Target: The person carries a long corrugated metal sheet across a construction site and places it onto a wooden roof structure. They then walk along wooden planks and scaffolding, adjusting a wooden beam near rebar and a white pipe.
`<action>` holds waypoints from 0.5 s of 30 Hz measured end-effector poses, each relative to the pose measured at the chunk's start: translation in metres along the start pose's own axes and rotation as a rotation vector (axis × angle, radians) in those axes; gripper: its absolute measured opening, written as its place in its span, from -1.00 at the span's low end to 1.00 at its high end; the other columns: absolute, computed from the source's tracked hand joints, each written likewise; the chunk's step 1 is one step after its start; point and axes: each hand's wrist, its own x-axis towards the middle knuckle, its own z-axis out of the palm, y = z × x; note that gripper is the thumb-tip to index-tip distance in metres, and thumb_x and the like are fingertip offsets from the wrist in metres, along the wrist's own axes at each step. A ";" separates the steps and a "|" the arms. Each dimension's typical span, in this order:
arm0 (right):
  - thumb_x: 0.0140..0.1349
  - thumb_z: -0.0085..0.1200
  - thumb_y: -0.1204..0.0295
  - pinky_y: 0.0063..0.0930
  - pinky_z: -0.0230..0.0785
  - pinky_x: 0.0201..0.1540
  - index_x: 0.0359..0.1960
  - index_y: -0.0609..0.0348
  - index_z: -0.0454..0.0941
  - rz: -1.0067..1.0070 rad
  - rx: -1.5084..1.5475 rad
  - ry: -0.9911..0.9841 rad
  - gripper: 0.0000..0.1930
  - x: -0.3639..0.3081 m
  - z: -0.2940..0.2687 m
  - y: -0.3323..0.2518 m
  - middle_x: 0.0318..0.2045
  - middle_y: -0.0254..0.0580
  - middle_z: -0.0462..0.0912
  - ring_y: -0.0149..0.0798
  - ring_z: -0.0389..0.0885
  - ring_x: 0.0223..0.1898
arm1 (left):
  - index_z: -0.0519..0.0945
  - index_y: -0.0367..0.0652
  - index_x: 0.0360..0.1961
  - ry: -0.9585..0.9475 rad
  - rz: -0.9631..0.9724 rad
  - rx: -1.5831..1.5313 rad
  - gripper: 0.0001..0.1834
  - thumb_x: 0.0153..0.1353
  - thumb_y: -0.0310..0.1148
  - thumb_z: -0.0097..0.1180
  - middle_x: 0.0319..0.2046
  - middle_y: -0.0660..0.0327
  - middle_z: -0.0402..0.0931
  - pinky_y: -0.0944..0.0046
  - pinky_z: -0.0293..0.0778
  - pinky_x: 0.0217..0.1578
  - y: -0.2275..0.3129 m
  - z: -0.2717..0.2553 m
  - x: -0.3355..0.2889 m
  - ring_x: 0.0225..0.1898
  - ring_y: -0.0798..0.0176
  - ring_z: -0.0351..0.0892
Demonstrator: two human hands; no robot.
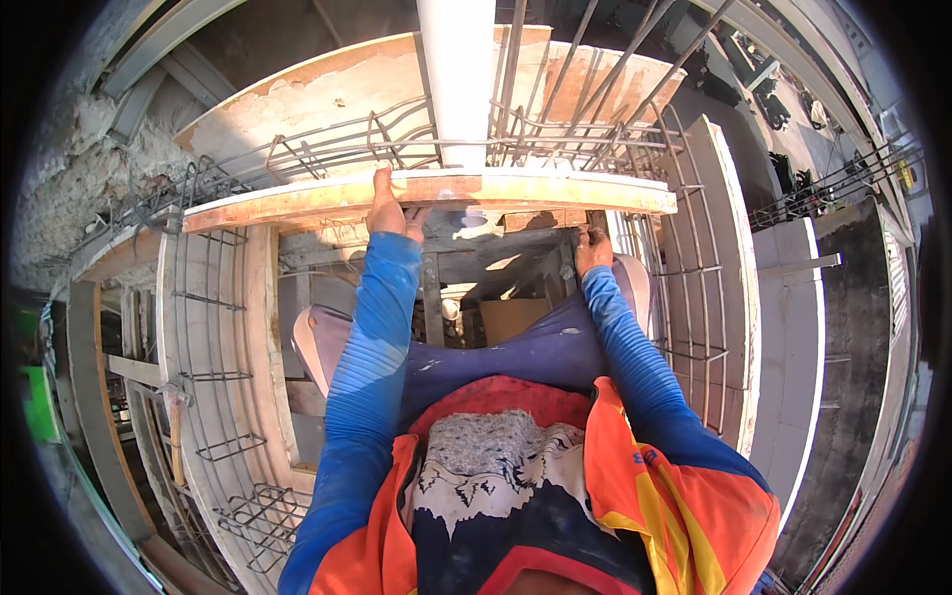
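A long wooden plank with a pale top edge spans the frame in front of me, from left to right. My left hand is closed on it left of its middle, thumb over the top edge and the other fingers below. My right hand is lower, beneath the plank's right part, with its fingers curled beside a dark upright piece. What those fingers hold is too small to make out. Just behind the plank stands a thick white pipe, upright.
Formwork boards with rebar cages run along the right; another rebar cage lies in the left channel. Upright rebar rises beyond the plank. Below my knees is an opening with timber and a small pale round object.
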 end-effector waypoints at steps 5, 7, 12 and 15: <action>0.20 0.00 0.25 -0.28 0.39 0.08 -0.04 0.22 0.53 0.139 -0.798 -0.418 -0.63 0.089 0.056 0.041 -0.02 0.07 0.56 -0.02 0.54 0.04 | 0.13 -0.17 0.28 -0.103 -0.070 0.035 -0.23 0.20 0.06 0.04 0.18 -0.09 0.19 -0.09 0.09 0.28 -0.012 0.000 0.009 0.25 -0.14 0.14; 0.22 -0.02 0.25 -0.28 0.39 0.09 -0.01 0.22 0.51 0.152 -0.788 -0.463 -0.62 0.095 0.081 0.021 0.00 0.07 0.55 -0.02 0.53 0.05 | 0.13 -0.18 0.28 -0.136 -0.078 0.064 -0.23 0.20 0.08 0.03 0.16 -0.09 0.21 -0.10 0.07 0.28 -0.005 -0.005 0.011 0.24 -0.13 0.16; 0.25 -0.09 0.24 -0.27 0.37 0.11 0.05 0.20 0.48 0.119 -0.685 -0.395 -0.59 0.083 0.073 0.004 0.04 0.06 0.52 -0.01 0.50 0.08 | 0.30 -0.15 0.14 -0.052 0.030 0.071 -0.34 0.18 0.09 0.07 0.02 0.01 0.38 -0.10 0.27 0.15 -0.002 -0.006 0.004 0.05 -0.06 0.39; 0.26 -0.13 0.23 -0.26 0.37 0.12 0.09 0.19 0.46 0.073 -0.656 -0.368 -0.57 0.058 0.053 -0.001 0.07 0.06 0.50 -0.01 0.49 0.10 | 0.11 -0.13 0.28 -0.172 0.001 0.044 -0.24 0.21 0.09 0.01 0.20 -0.08 0.15 -0.15 0.16 0.23 0.003 -0.026 0.015 0.19 -0.10 0.21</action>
